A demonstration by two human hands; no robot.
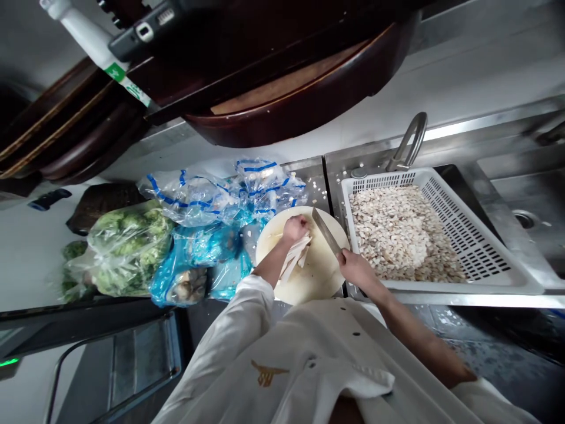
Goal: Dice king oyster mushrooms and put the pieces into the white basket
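Note:
A round pale cutting board (320,277) lies on the steel counter in front of me. My left hand (295,228) is closed, pressing down on a bundle of long pale vegetable strips (295,257) that lie across the board. My right hand (353,268) grips the handle of a cleaver (325,231), its blade angled up and left, close to my left knuckles. I wear a white chef's jacket.
A white slotted basket (485,247) full of chopped pale pieces sits over the sink at right, with a tap (408,141) behind it. Blue-striped plastic bags (212,200) and bagged green vegetables (128,244) crowd the counter at left. Dark wooden trays hang above.

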